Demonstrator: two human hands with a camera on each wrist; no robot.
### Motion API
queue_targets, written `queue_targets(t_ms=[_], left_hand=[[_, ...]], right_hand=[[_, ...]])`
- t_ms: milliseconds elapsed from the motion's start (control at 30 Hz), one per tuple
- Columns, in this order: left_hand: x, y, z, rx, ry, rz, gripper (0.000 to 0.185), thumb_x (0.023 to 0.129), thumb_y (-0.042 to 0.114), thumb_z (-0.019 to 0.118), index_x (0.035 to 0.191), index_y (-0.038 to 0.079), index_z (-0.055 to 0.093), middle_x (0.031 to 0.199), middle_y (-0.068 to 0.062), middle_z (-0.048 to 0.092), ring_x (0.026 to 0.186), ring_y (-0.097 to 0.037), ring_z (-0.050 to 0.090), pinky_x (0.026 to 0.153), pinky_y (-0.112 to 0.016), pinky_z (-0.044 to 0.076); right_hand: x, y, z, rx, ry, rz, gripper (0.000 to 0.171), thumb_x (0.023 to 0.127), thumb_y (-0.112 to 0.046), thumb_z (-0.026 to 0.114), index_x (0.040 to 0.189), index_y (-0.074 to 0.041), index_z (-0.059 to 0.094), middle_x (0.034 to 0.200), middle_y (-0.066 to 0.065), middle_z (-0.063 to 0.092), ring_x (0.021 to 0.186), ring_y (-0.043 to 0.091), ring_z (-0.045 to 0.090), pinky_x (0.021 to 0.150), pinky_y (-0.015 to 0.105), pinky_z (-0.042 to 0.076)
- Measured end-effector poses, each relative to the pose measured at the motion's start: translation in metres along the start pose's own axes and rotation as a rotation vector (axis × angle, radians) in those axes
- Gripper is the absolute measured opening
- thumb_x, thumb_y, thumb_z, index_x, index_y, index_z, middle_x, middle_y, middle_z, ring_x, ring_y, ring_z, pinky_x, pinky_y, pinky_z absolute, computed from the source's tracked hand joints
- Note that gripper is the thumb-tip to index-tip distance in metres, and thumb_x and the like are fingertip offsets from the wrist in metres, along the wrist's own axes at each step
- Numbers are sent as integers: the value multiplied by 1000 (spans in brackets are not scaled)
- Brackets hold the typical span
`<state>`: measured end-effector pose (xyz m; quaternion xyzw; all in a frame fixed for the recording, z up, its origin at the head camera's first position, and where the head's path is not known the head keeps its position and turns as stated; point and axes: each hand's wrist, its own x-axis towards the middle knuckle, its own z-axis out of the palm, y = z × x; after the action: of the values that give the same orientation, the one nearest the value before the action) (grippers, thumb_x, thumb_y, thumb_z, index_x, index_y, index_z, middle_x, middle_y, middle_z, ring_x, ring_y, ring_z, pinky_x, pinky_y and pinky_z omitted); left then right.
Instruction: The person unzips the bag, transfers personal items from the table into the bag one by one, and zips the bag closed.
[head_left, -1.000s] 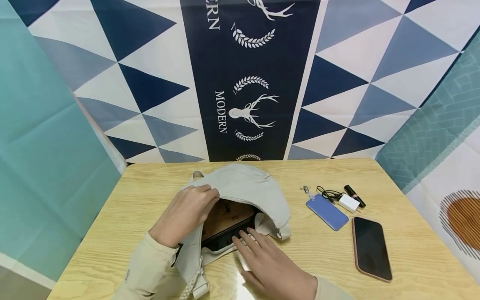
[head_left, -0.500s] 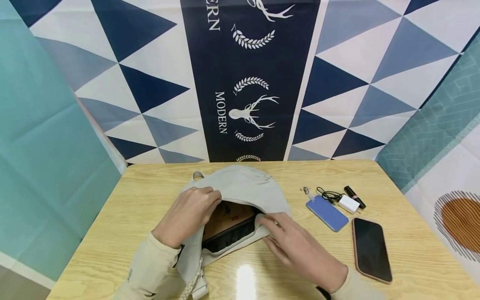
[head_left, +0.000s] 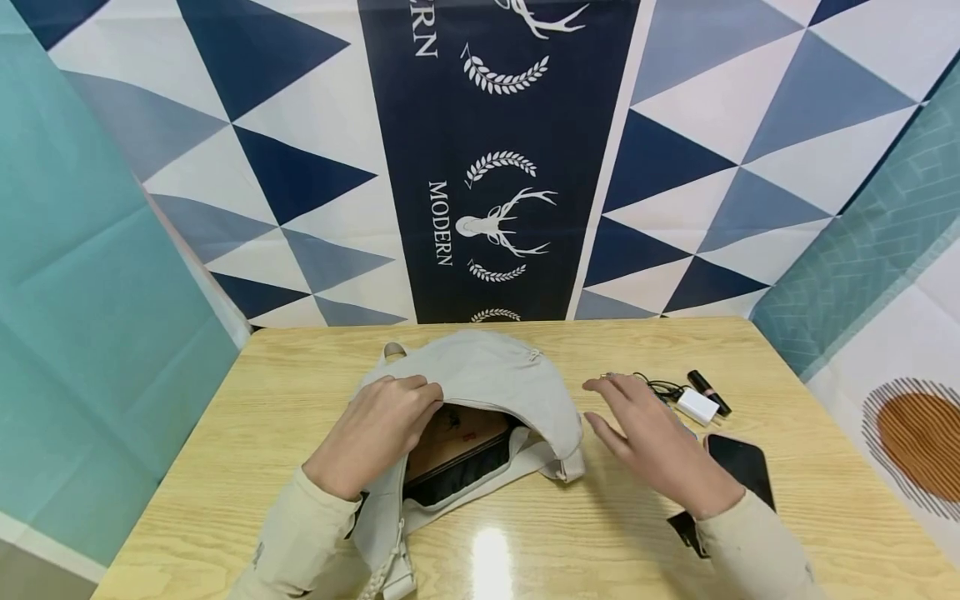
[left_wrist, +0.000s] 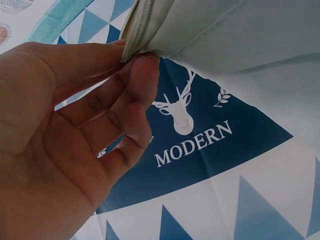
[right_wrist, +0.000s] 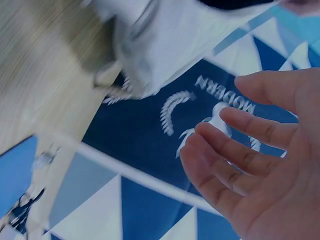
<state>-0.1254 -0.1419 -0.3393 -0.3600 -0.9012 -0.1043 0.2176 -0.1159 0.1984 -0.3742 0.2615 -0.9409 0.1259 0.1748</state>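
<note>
A pale grey zippered bag (head_left: 495, 367) lies unzipped on the table, its mouth facing the person. Inside shows a brown leather-like item (head_left: 453, 437) with a small dark figure on it; its kind is unclear. My left hand (head_left: 382, 429) pinches the zippered upper edge of the opening between thumb and fingers, plain in the left wrist view, where the zipper (left_wrist: 140, 27) meets the fingertips. To the right of the bag my right hand (head_left: 652, 433) hovers with fingers spread, holding nothing. It covers most of a blue card holder (right_wrist: 17, 172), which the right wrist view shows in part.
Right of the bag lie a white charger plug (head_left: 698, 406), a black cable (head_left: 660, 387), a dark lipstick-like tube (head_left: 708, 392) and a phone (head_left: 742, 467), partly behind the right arm. A patterned cloth (head_left: 495, 167) hangs behind the wooden table (head_left: 300, 358).
My right hand has gone from the bag's front edge to its right side, touched it there, then moved off rightward over the card holder. The left hand keeps its grip on the edge.
</note>
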Motion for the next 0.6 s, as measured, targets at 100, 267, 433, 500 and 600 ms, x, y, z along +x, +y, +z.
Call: queue_targets(t_ms=[100, 267, 433, 500, 600], left_hand=[[0, 0, 0, -4, 0, -1, 20, 91, 8, 73, 76, 18, 64, 68, 7, 57, 56, -5, 47, 54, -23, 40], [1, 0, 0, -17, 6, 5, 21, 91, 7, 73, 75, 17, 63, 68, 7, 57, 56, -4, 47, 54, -23, 40], [0, -1, 1, -18, 12, 6, 20, 91, 7, 73, 76, 16, 64, 68, 7, 58, 55, -5, 47, 54, -23, 41], [0, -1, 1, -18, 13, 5, 19, 91, 7, 73, 76, 16, 64, 68, 7, 58, 55, -6, 47, 54, -23, 42], [-1, -2, 2, -16, 16, 7, 17, 90, 7, 74, 78, 16, 65, 69, 7, 59, 56, -6, 49, 55, -24, 44]], right_hand=[[1, 14, 1, -8, -45, 58, 35, 97, -19, 67, 126, -1, 59, 118, 16, 62, 112, 34, 58, 86, 50, 52], [-2, 34, 3, 8, -185, 171, 29, 94, -15, 70, 116, 3, 62, 109, 22, 63, 101, 38, 62, 75, 48, 55], [-7, 59, 10, 21, -356, 288, 27, 91, -15, 73, 107, 3, 61, 90, 13, 62, 78, 25, 61, 62, 40, 49], [-9, 68, 14, 5, -413, 324, 26, 91, -16, 73, 104, 3, 60, 83, 9, 59, 72, 22, 57, 60, 38, 44], [-11, 77, 17, -15, -480, 372, 27, 90, -17, 74, 102, 3, 61, 80, 8, 60, 70, 21, 59, 60, 38, 44]])
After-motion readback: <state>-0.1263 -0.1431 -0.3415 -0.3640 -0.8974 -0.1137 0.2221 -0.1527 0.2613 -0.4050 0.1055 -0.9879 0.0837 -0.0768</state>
